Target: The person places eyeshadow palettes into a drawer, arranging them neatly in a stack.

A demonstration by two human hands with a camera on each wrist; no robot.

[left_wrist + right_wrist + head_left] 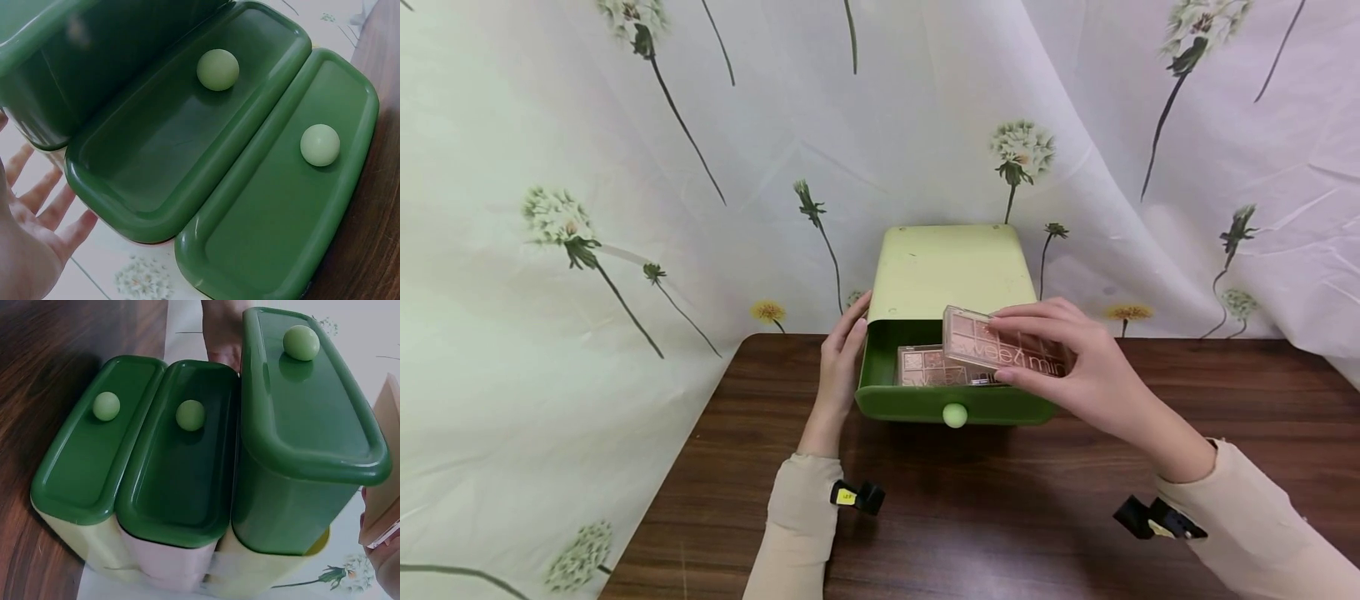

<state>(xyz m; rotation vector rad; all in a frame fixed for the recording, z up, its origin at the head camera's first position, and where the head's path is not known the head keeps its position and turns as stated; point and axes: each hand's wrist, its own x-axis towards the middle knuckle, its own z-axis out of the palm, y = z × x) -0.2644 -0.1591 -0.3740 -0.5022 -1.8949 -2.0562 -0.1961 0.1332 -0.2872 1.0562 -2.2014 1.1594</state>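
Observation:
Above the pulled-out top drawer [902,404] of a small green cabinet, my right hand [1093,367] grips an eyeshadow palette [973,340] with a clear lid, thumb below and fingers on top. Another eyeshadow palette [925,367] lies inside that drawer, partly covered by the one I hold. My left hand [838,358] rests against the cabinet's left side, its fingers stretched out, as the left wrist view also shows. At the edge of the right wrist view, only part of the held palette and of my right hand appears.
Under the open drawer, the middle drawer [178,469] and bottom drawer [94,456] are closed, each with a round pale green knob. The cabinet's pale top [955,267] stands near the back of a dark wooden table [737,467]. Behind hangs a flowered cloth [760,125].

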